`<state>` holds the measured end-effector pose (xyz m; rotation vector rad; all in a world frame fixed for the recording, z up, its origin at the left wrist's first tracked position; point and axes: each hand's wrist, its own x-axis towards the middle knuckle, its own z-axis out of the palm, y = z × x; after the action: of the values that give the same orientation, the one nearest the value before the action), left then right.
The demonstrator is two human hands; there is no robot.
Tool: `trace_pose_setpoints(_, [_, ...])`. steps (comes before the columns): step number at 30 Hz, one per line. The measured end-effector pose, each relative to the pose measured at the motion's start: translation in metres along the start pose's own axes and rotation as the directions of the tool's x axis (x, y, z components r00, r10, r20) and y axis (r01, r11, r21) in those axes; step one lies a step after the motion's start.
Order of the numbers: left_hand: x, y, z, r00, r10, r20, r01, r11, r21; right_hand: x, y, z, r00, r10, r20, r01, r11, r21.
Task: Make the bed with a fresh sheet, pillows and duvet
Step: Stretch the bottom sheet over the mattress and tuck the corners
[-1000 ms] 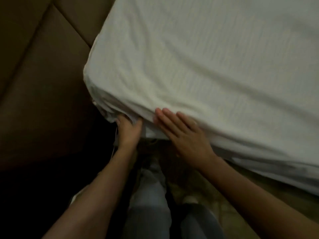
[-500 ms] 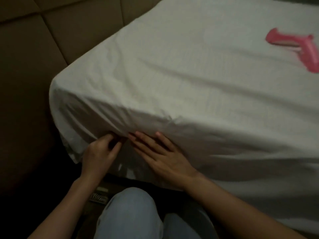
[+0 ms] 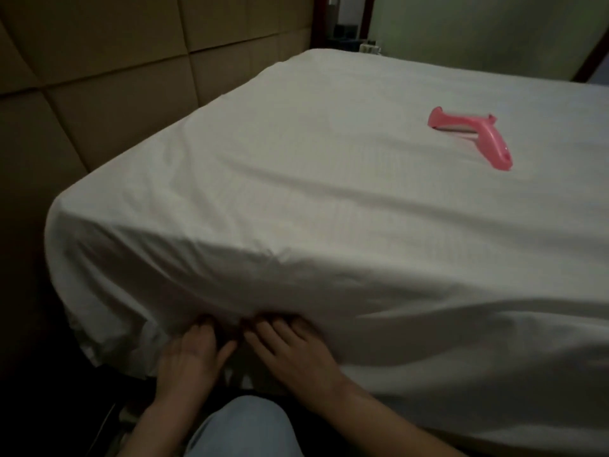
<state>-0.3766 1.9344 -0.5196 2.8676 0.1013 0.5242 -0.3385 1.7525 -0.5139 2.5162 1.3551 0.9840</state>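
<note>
A white sheet (image 3: 329, 199) is stretched over the mattress, with its near left corner (image 3: 75, 225) wrapped and a few creases along the side. Both of my hands lie on the sheet's hanging side, low on the mattress. My left hand (image 3: 194, 354) rests there with fingers pointing up, the fingertips sunk into a fold and the thumb spread to the right. Just beside it, my right hand (image 3: 293, 351) presses flat with straight fingers. No pillows or duvet are in view.
A pink plastic handled tool (image 3: 471, 136) lies on top of the bed at the far right. Brown padded wall panels (image 3: 99, 77) run along the bed's left side. My knee in light jeans (image 3: 244, 427) is below my hands.
My view has lifted from the corner to take in the whole bed. My left hand has gone from pinching the sheet's edge to lying flatter on it; both hands sit lower on the side.
</note>
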Motion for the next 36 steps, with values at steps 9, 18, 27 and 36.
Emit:
trace_pose_setpoints(9, [0.009,0.022,0.023,0.756,-0.420,0.502,0.654,0.473,-0.590,0.004,-0.004,0.003,0.990,0.053,-0.129,-0.048,0.998,0.046])
trace_pose_setpoints(18, [-0.024,0.043,0.002,0.797,-0.492,0.349,0.536,0.312,-0.784,-0.002,-0.015,0.001,0.977,0.014,-0.213,0.011,0.993,0.117])
trace_pose_setpoints(27, [-0.046,-0.002,-0.009,0.872,-0.480,-0.096,0.457,0.869,-0.190,-0.026,-0.011,0.008,0.968,-0.223,-0.110,0.243,0.946,0.214])
trace_pose_setpoints(36, [-0.042,-0.093,0.015,0.942,-0.089,0.324,-0.026,0.941,0.336,0.000,-0.035,0.021,0.994,-0.078,-0.077,0.085,0.992,0.093])
